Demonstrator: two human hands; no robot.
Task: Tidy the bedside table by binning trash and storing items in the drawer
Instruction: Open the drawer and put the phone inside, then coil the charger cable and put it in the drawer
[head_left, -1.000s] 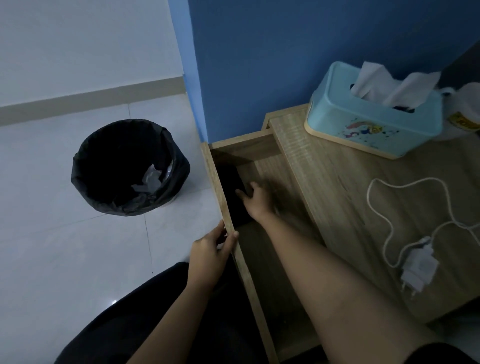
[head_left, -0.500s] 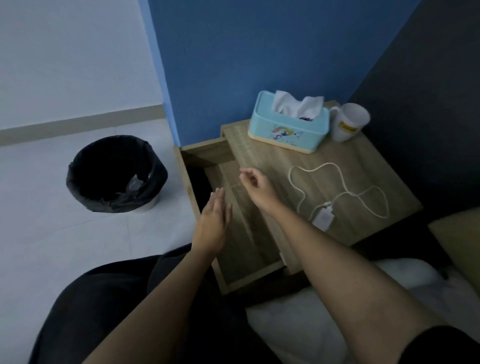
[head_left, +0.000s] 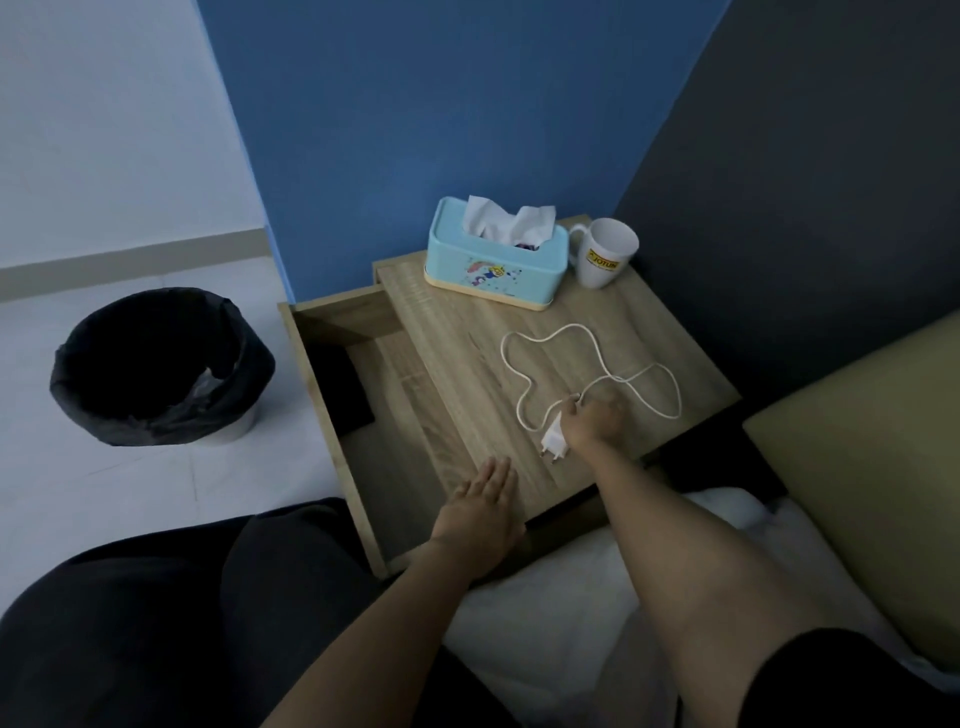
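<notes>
The white charger (head_left: 555, 440) lies near the front edge of the wooden surface (head_left: 467, 338), its cable (head_left: 587, 364) looping away toward 12 and 2 o'clock. The right hand (head_left: 596, 420) is on it where plug meets cable, fingers curled in as if to gather it; whether they have closed on it I cannot tell. The left hand (head_left: 485, 501) lies flat, fingers together, at 7 o'clock, probably bracing. The open drawer (head_left: 332, 415) waits at 9 o'clock, the bin (head_left: 156, 369) beyond it. Tissue box (head_left: 493, 260) and mug (head_left: 605, 258) stand at 12.

Right hand (head_left: 595, 422) blurred — grip unclear
</notes>
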